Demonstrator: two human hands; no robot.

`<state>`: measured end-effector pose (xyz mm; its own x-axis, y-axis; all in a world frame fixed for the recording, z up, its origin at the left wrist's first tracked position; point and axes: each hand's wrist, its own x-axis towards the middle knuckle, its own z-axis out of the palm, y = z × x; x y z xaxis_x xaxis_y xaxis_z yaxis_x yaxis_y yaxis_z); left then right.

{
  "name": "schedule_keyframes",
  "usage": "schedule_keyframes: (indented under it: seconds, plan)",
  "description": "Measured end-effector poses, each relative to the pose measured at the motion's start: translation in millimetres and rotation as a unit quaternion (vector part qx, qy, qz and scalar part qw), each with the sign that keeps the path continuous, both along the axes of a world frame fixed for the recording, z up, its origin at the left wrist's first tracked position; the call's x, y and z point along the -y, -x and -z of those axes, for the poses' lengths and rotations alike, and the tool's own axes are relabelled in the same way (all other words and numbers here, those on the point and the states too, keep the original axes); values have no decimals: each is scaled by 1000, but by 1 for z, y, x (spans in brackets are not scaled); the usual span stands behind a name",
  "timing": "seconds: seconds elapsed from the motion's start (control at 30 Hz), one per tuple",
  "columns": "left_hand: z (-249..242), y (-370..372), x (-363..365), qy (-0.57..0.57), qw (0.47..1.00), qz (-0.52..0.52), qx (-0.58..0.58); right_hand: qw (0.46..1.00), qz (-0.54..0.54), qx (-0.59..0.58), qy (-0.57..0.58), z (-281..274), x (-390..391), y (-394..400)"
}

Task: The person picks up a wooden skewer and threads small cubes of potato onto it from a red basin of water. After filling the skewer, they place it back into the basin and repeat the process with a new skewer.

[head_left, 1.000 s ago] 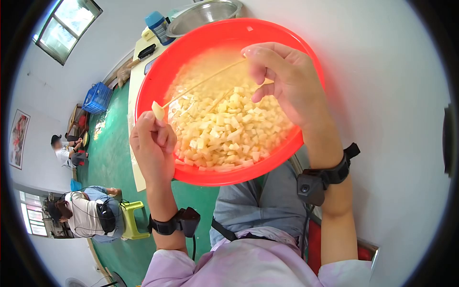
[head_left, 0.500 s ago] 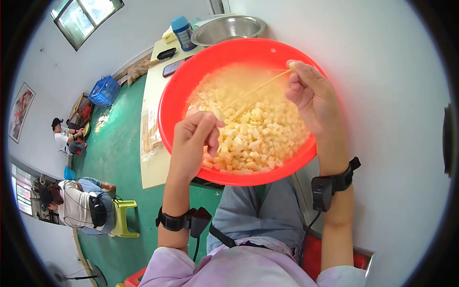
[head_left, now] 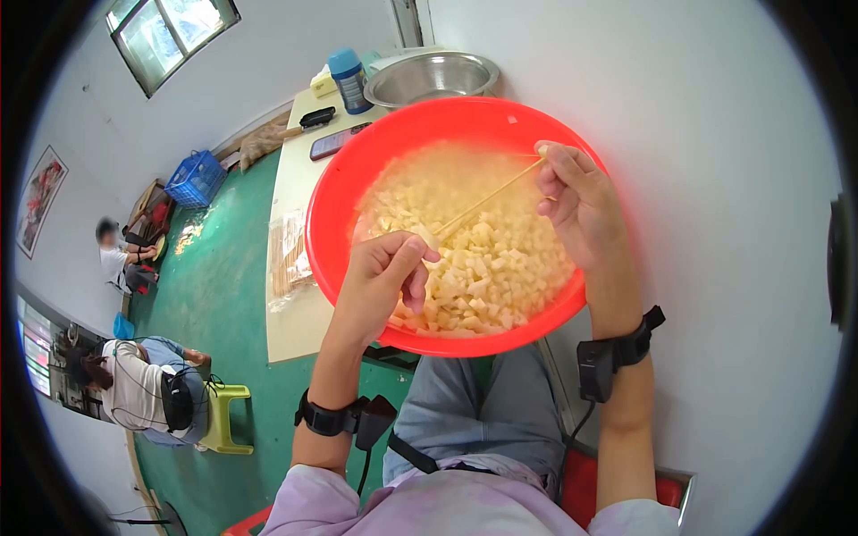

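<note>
A thin wooden skewer [head_left: 490, 198] slants between my hands, above a red basin [head_left: 332, 210] heaped with small pale yellow cubes [head_left: 483, 268]. My right hand [head_left: 581, 192] pinches the skewer's upper end, where a pale cube [head_left: 543, 150] shows at the fingertips. At the lower end, my left hand [head_left: 384, 272] has thumb and forefinger closed on another pale cube [head_left: 429, 236], and the skewer meets that cube. Both hands are over the basin, the left one near its left front rim.
Left of the basin, a cream table [head_left: 299, 335] bears bagged skewers [head_left: 288, 255], a phone [head_left: 340, 141] and a blue flask [head_left: 349, 80]. A steel bowl [head_left: 429, 79] stands behind. A white wall [head_left: 724, 223] rises at right. Two people sit at left, one on a green stool [head_left: 228, 418].
The view has shifted, so the basin and both hands appear lower. My hands still hold the same places, with the skewer running between them.
</note>
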<state>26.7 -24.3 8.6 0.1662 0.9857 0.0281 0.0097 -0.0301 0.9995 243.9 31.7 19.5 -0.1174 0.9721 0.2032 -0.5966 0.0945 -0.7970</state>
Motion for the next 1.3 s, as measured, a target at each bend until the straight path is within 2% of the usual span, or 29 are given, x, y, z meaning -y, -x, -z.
schedule_keyframes:
  seconds: [0.2, 0.4, 0.5, 0.6, 0.77, 0.97, 1.17, 1.3]
  plan:
    - [1, -1, 0, -29, 999, 10, -10, 1000, -8, 2, -7, 0, -1, 0]
    - [-1, 7, -3, 71, 990, 58, 111, 999, -26, 2, -27, -2, 1, 0]
    - [-1, 10, -4, 97, 982, 100, 129, 999, -28, -1, -29, -1, 1, 1]
    - [-3, 6, -3, 80, 988, 109, 73, 999, -34, -9, -31, -2, 0, 2]
    - [-5, 5, 0, 65, 989, 119, 60, 998, -51, -21, -26, -3, -1, 1]
    - [-6, 1, 1, 67, 982, 153, 83, 988, -139, 68, -6, -5, 17, 19]
    - [-6, -1, 2, 53, 988, 114, 84, 979, -177, 94, 29, -3, 12, 12]
    - [-5, 2, 1, 44, 990, 113, 77, 978, -157, 127, 43, -5, 14, 15]
